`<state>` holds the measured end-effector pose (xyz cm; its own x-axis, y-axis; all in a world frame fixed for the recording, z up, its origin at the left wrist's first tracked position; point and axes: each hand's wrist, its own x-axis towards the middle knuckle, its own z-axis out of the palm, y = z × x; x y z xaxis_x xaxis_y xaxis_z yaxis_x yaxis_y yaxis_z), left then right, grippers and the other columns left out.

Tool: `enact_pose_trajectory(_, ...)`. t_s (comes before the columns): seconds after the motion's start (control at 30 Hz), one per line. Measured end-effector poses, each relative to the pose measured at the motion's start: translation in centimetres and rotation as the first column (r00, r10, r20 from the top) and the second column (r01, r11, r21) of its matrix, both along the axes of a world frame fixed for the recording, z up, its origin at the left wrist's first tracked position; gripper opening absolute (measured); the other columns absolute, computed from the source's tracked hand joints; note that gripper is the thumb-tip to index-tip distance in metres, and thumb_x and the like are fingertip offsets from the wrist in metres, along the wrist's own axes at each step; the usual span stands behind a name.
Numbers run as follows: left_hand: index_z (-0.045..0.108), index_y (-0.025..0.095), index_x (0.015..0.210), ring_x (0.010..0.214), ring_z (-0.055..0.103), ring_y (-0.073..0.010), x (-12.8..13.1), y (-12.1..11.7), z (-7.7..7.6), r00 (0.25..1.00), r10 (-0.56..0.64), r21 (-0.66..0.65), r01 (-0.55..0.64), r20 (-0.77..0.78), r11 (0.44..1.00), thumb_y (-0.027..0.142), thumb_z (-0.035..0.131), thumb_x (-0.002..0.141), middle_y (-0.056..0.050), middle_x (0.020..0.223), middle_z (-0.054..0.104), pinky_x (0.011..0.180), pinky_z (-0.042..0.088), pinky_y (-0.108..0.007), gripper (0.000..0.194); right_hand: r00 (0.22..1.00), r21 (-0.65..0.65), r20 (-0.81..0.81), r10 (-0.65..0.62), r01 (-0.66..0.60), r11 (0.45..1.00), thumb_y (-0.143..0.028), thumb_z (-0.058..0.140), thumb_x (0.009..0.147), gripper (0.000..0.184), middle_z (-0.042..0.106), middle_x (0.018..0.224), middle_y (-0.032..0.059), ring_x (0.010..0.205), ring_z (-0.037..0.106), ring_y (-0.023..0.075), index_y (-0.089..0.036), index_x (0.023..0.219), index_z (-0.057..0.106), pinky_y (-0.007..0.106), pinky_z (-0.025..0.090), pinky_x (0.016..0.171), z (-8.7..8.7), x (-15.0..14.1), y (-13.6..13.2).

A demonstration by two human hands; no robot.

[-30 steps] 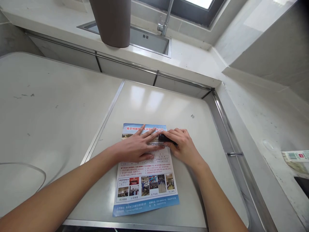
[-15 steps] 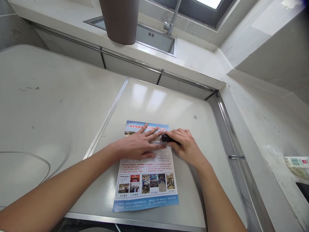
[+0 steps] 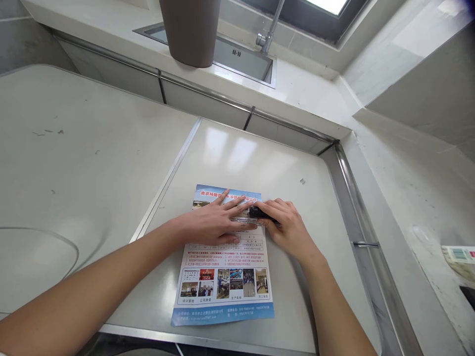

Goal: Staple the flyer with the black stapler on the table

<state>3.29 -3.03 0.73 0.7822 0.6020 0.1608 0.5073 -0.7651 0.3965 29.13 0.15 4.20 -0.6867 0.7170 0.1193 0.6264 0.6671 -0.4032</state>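
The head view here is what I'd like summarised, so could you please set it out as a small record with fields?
Left hand: spread over the flyer's upper half
Right hand: grips a black object, partly hidden, kind unclear
Printed flyer: blue bands at top and bottom, photos low down
Surface: white tabletop
Beyond: sink, faucet, brown container overlapping the sink in view

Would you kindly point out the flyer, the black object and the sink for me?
Flyer [image 3: 237,258]: head view, on red print near its middle.
Black object [image 3: 260,213]: head view, on its exposed part.
Sink [image 3: 249,60]: head view, on its gray inside.
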Motion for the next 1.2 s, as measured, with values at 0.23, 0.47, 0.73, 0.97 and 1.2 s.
enact_pose_trajectory(0.23, 0.04, 0.042, 0.155, 0.157, 0.016, -0.0346, -0.03, -0.01, 0.1, 0.998, -0.004, -0.005, 0.004, -0.055, 1.0, 0.043, 0.05, 0.103, -0.002, 0.172, 0.006, 0.126, 0.004, -0.062, 0.053, 1.0, -0.002, 0.012, -0.014, 0.014, 1.0, -0.025, 0.054, 0.101, 0.034, 0.073, 0.108, 0.0054, 0.096, 0.061, 0.0246, -0.028, 0.134, 0.061, 0.041, 0.043, 0.085, 0.13, 0.03, -0.11)
enact_pose_trajectory(0.47, 0.041, 0.043, 0.154, 0.157, 0.017, -0.0345, 0.01, -0.04, 0.16, 0.999, 0.001, -0.008, -0.002, -0.053, 1.0, 0.044, 0.051, 0.102, -0.001, 0.172, 0.009, 0.126, 0.006, -0.062, 0.053, 1.0, 0.002, 0.004, -0.01, 0.01, 1.0, -0.025, 0.055, 0.101, 0.032, 0.073, 0.108, 0.0053, 0.095, 0.061, 0.0239, -0.027, 0.132, 0.062, 0.041, 0.042, 0.084, -0.03, 0.04, -0.03)
enact_pose_trajectory(0.73, 0.04, 0.042, 0.155, 0.156, 0.02, -0.0359, 0.11, 0.02, 0.03, 1.0, -0.001, 0.029, 0.002, -0.027, 1.0, 0.043, 0.052, 0.102, -0.002, 0.172, 0.009, 0.125, 0.011, -0.062, 0.054, 1.0, -0.008, 0.015, -0.01, 0.01, 1.0, -0.027, 0.055, 0.102, 0.03, 0.074, 0.108, 0.0048, 0.097, 0.061, 0.0237, -0.027, 0.131, 0.063, 0.04, 0.041, 0.085, -0.01, -0.01, 0.04)
enact_pose_trajectory(0.97, 0.039, 0.043, 0.155, 0.156, 0.019, -0.0353, 0.1, 0.05, -0.22, 0.999, 0.005, 0.034, -0.004, -0.032, 0.999, 0.043, 0.055, 0.1, -0.001, 0.172, 0.011, 0.125, 0.013, -0.06, 0.057, 1.0, 0.0, 0.004, -0.015, 0.015, 1.0, -0.031, 0.055, 0.102, 0.032, 0.073, 0.109, 0.0061, 0.097, 0.061, 0.0244, -0.027, 0.132, 0.063, 0.04, 0.042, 0.084, -0.24, 0.08, 0.11)
enact_pose_trajectory(1.2, 0.039, 0.041, 0.156, 0.157, 0.015, -0.0345, 0.17, 0.01, -0.28, 0.998, 0.007, 0.021, -0.006, -0.055, 1.0, 0.045, 0.051, 0.102, -0.001, 0.173, 0.007, 0.126, 0.009, -0.06, 0.055, 0.998, 0.023, 0.048, -0.026, 0.025, 0.999, -0.03, 0.056, 0.101, 0.037, 0.073, 0.111, 0.0053, 0.098, 0.061, 0.0246, -0.031, 0.137, 0.061, 0.04, 0.042, 0.085, -0.11, -0.09, -0.02)
